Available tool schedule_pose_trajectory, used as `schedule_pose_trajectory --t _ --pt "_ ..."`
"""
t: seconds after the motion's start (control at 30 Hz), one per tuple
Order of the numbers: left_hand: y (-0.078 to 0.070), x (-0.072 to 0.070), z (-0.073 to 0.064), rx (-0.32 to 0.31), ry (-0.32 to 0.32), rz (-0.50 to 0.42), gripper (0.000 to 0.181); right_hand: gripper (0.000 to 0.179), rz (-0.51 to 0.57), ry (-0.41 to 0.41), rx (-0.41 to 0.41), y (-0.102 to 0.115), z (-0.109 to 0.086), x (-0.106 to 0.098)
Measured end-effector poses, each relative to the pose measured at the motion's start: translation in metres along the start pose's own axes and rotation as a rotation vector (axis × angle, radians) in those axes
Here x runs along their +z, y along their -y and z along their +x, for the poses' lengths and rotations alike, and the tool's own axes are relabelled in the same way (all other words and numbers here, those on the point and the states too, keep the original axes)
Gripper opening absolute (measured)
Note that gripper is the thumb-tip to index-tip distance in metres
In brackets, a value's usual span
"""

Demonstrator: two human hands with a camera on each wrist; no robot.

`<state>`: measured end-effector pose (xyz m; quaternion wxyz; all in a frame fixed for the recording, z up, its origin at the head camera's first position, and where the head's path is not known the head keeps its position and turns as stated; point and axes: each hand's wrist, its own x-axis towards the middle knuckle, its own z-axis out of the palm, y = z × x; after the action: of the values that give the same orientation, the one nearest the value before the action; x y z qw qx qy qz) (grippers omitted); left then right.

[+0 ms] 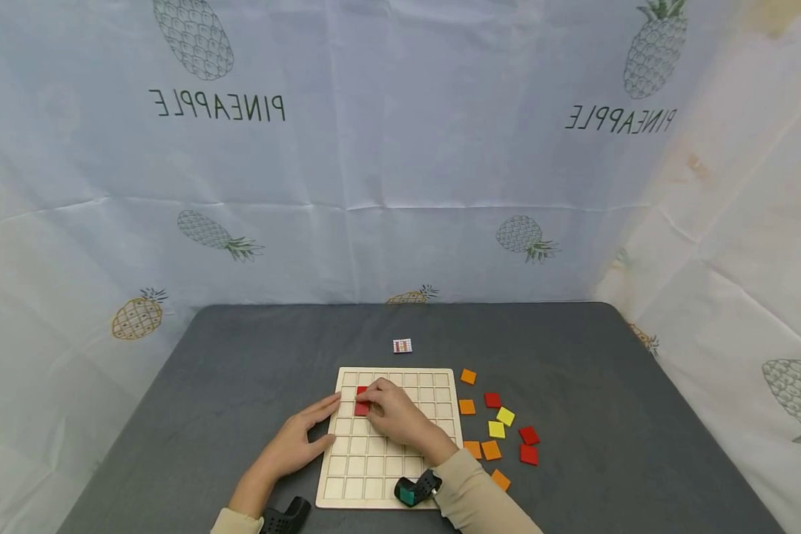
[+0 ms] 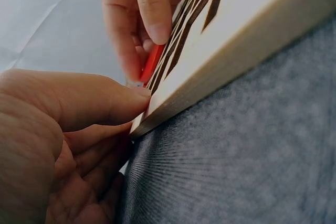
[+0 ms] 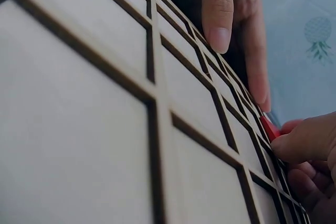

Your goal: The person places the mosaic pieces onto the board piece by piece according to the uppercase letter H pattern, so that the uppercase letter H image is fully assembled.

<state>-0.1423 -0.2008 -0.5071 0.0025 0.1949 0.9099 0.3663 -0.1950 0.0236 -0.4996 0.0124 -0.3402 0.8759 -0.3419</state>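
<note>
A pale wooden grid board [image 1: 357, 467] lies on the dark table, its square cells framed by raised ribs. My right hand [image 1: 397, 415] reaches over the upper left of the board and pinches a red square tile [image 1: 362, 409] at the cells. Red also shows just above it, partly covered by the fingers. In the right wrist view, the thumb touches the red tile [image 3: 270, 128]. My left hand [image 1: 296, 443] rests at the board's left edge with fingers spread; its thumb [image 2: 105, 100] touches the rim in the left wrist view.
Right of the board lie loose orange tiles [image 1: 491, 450], red tiles [image 1: 529, 454] and yellow tiles [image 1: 497, 429]. A small card with a coloured grid pattern [image 1: 402, 345] lies beyond the board. A pineapple-print curtain [image 1: 374, 163] hangs behind the table [image 1: 607, 415].
</note>
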Motion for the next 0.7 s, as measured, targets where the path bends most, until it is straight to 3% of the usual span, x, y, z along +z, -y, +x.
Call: schedule_pose_trajectory --t 0.43,0.7 --pt "-0.0013 -0.0001 0.0011 -0.003 0.006 -0.014 0.055 0.033 -0.02 0.01 -0.009 -0.001 0.0 0.0002" --pt "0.0004 0.0 0.0014 -0.01 0.012 -0.022 0.055 0.033 0.046 -0.015 0.043 0.0001 -0.0022 -0.0025"
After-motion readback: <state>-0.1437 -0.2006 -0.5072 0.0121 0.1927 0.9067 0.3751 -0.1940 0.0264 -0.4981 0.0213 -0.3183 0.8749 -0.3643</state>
